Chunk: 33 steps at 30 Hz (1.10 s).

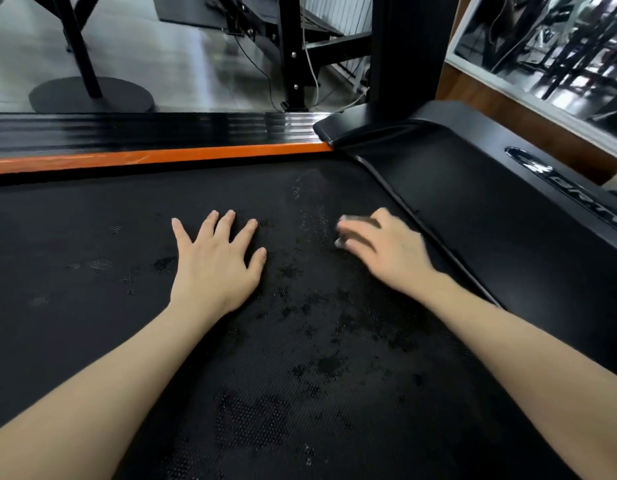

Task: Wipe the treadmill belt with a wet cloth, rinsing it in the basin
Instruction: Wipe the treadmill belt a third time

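Observation:
The black textured treadmill belt [92, 323] fills the lower view, with dark wet patches and pale specks across its middle. My left hand [217, 265] lies flat on the belt with its fingers spread, holding nothing. My right hand [386, 251] is blurred near the belt's right edge, its fingers curled over a small cloth [340, 242]. Only a pale sliver of the cloth shows under the fingertips; the rest is hidden by the hand.
An orange side rail [161, 155] and a black ribbed deck border the belt's far side. The black motor cover [507, 209] and upright post [404, 57] stand at the right. Beyond are floor, a round black base [92, 95], cables and a mirror [559, 46].

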Tool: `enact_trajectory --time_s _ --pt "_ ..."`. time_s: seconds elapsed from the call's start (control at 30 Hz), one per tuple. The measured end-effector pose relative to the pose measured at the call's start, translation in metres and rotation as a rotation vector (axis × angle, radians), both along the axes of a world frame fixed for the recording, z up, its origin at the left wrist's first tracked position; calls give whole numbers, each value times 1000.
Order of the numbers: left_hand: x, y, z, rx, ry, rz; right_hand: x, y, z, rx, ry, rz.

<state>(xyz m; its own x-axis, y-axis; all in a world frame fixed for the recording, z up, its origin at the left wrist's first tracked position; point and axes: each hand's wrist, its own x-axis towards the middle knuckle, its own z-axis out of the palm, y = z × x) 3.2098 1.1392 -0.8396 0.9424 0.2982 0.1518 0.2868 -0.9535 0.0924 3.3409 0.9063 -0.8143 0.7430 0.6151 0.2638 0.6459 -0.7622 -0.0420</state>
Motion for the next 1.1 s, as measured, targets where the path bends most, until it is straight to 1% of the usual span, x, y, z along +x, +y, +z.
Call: enact_trajectory --time_s 0.07,0.13,0.2,0.27,0.33,0.4,0.5,0.6,0.67,0.83,0.9,1.1 --pt "0 0 0 14 1 4 26 -11 1 -7 -17 -230" --pt "0 0 0 21 10 9 30 -10 -1 -15 -22 -309" --pt "1 0 1 13 18 0 9 -9 -3 7 -12 -263" --pt "1 0 2 7 14 -1 -33 -18 -5 36 -38 -83" --pt "0 0 2 10 19 1 -72 -34 -8 73 -17 122" --pt "-1 -1 3 6 32 8 -82 -41 -7 60 21 223" --pt "-1 -2 9 -23 -8 -25 -67 -28 -3 92 37 147" --pt "-22 -13 19 -122 -165 -111 -64 -23 -7 118 42 91" --pt "-50 -31 23 -145 -202 -116 -65 -25 -8 101 46 88" --pt "-133 -71 21 -101 -83 -113 -65 -22 -5 60 44 55" --pt "-155 -79 17 -88 -67 -126 -65 -22 -6 44 43 35" --pt "-171 -85 2 -72 8 -116 -91 -18 -2 21 31 -66"
